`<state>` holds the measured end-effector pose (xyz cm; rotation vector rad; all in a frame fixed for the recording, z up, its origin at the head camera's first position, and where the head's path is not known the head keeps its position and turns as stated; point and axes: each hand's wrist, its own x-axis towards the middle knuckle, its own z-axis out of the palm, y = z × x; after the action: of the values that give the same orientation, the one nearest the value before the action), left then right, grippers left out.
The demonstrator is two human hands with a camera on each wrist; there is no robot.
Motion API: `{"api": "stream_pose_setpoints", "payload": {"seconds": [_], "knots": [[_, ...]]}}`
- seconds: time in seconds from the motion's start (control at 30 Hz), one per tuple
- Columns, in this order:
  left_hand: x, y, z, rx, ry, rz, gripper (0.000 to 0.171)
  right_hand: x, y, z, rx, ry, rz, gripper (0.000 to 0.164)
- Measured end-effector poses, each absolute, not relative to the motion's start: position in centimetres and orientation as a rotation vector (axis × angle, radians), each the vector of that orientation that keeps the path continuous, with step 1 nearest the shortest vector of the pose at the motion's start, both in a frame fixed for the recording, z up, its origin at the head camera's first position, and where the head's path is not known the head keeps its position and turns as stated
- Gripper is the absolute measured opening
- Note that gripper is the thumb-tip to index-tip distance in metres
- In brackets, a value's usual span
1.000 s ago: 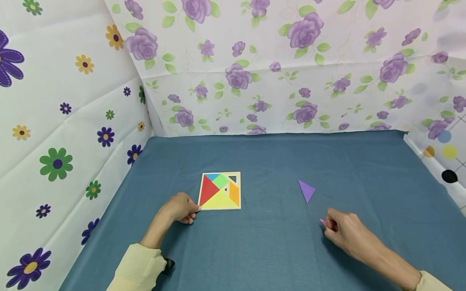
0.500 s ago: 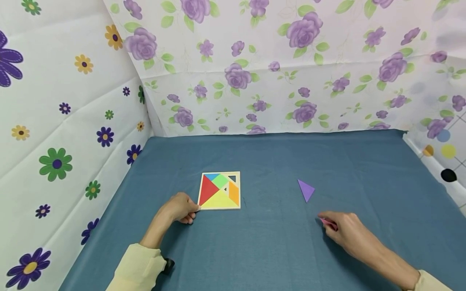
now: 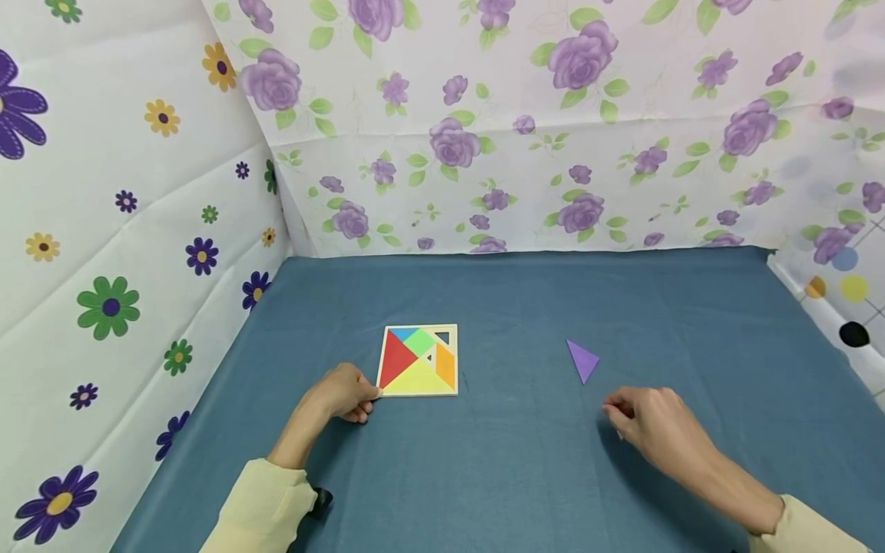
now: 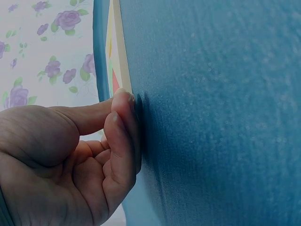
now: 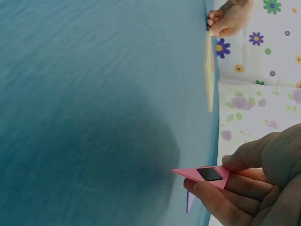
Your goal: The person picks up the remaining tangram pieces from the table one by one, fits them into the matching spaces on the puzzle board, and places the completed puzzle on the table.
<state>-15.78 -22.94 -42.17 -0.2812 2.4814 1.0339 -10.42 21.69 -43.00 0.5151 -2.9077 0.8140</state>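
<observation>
My left hand (image 3: 346, 393) pinches the lower left corner of a square tangram tray (image 3: 423, 395) that lies on the cloth. Set in the tray are a red triangle (image 3: 396, 361), a yellow triangle (image 3: 417, 379), and blue, green and orange pieces. Two openings in its right half show dark. My right hand (image 3: 657, 421) holds a pink triangular tangram piece (image 5: 190, 173) above the cloth, between thumb and fingers. A black square patch (image 5: 209, 174) marks the face seen in the right wrist view. In the head view the hand mostly hides this piece. A purple triangle (image 3: 583, 361) lies just beyond my right hand.
A blue cloth (image 3: 512, 461) covers the table. Floral sheets hang behind (image 3: 512, 153) and along the left side (image 3: 138, 253). At the right edge there is a sheet with coloured dots (image 3: 853, 288).
The right hand has turned and lifted slightly, so the pink piece that showed at its fingertips is now mostly hidden in the head view. The left hand and tray stay put.
</observation>
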Motion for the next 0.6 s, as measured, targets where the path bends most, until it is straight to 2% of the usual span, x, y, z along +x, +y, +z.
{"api": "stream_pose_setpoints", "payload": {"seconds": [0.6], "knots": [[-15.9,-23.0,-42.2,-0.285,2.473,1.028,0.020,-10.7,21.4,-41.6,0.375,-2.987,0.943,0.008]]}}
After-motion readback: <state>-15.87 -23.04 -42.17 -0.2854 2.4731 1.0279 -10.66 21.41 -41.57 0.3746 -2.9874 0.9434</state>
